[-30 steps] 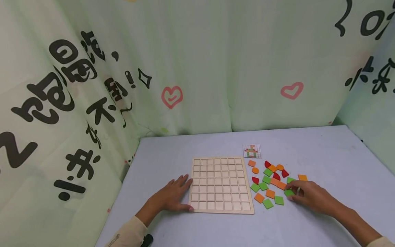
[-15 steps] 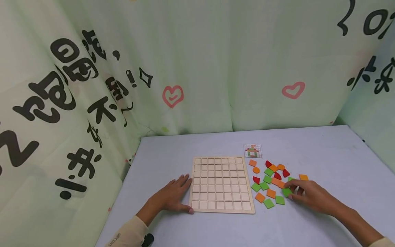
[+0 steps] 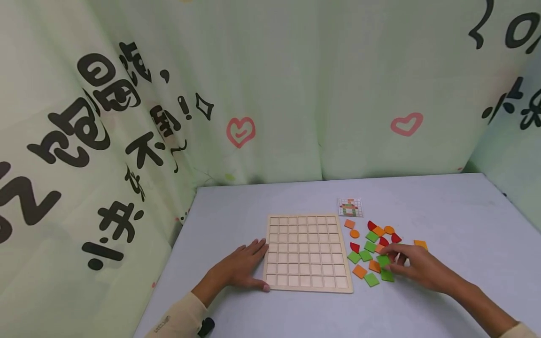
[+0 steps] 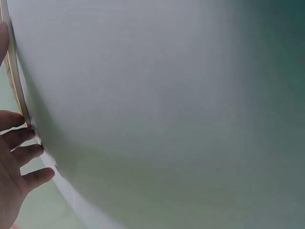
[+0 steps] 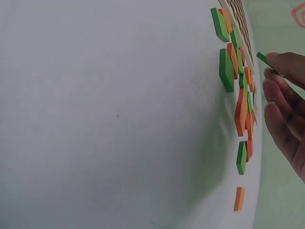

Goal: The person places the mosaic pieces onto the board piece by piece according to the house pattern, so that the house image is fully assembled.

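In the head view my left hand (image 3: pixel 238 268) rests at the left side of a wooden grid board (image 3: pixel 307 290), its fingers straight and spread along the edge. The left wrist view shows those fingers (image 4: pixel 29 153) against the board's thin side. My right hand (image 3: pixel 420 267) pinches a green square tile (image 3: pixel 382 260) between thumb and fingers, over the right part of the loose tiles. Seen from the right wrist, that green tile (image 5: pixel 268 62) is held up off the table, tilted. Another green tile (image 3: pixel 387 276) lies just below it, partly overlapped.
Several orange, green and red tiles lie scattered right of the board, among them an orange disc (image 3: pixel 354 234) and a red quarter-round (image 3: pixel 355 247). A small pattern card (image 3: pixel 350 207) lies behind them. A printed curtain (image 3: pixel 279 94) borders the white table (image 3: pixel 236 206).
My right hand has lifted the green tile off the table and carried it slightly left. My left hand stays at the board's edge. The head view has shifted a little.
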A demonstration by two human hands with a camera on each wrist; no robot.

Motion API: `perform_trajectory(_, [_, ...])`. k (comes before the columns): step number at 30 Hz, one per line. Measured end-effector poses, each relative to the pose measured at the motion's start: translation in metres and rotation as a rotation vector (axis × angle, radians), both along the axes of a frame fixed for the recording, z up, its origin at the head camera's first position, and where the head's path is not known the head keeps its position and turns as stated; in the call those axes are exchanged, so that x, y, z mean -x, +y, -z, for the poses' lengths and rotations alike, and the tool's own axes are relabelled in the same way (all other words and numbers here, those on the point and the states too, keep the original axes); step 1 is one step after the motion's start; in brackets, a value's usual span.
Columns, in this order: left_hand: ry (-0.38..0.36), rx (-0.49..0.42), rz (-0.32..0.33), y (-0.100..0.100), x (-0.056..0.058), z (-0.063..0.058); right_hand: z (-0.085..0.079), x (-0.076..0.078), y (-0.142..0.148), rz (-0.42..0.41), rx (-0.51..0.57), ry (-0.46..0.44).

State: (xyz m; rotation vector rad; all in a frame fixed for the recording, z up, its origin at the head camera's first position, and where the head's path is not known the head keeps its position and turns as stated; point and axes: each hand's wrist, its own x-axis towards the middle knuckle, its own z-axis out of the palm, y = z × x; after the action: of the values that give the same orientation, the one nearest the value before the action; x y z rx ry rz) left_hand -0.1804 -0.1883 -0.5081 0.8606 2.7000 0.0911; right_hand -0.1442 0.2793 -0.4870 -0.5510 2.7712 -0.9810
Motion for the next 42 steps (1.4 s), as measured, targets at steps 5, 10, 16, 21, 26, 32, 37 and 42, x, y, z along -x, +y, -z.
perform_trajectory(5, [-0.01, 0.017, -0.009, 0.005, 0.002, 0.0, -0.004, 0.002, -0.007, -0.026, 0.014, 0.034])
perform_trajectory(10, [-0.022, 0.038, -0.024, 0.009, 0.003, -0.001, -0.006, 0.002, -0.015, -0.054, 0.045, 0.045])
perform_trajectory(16, [-0.045, 0.04, -0.033, 0.01, 0.004, 0.0, -0.008, 0.004, -0.024, -0.058, 0.081, -0.001])
perform_trajectory(21, [-0.051, 0.034, -0.038, 0.009, 0.006, 0.001, -0.009, 0.004, -0.033, -0.057, 0.109, -0.028])
perform_trajectory(26, [-0.044, 0.041, -0.041, 0.009, 0.006, 0.002, -0.009, 0.006, -0.045, -0.05, 0.126, -0.041])
perform_trajectory(32, [-0.067, 0.03, -0.065, 0.01, 0.005, 0.0, -0.007, 0.01, -0.063, -0.064, 0.144, -0.05])
perform_trajectory(37, [-0.071, 0.024, -0.068, 0.009, 0.004, -0.001, -0.006, 0.012, -0.08, -0.069, 0.14, -0.065])
perform_trajectory(42, [-0.074, 0.019, -0.071, 0.01, 0.003, -0.001, -0.002, 0.014, -0.094, -0.088, 0.148, -0.086])
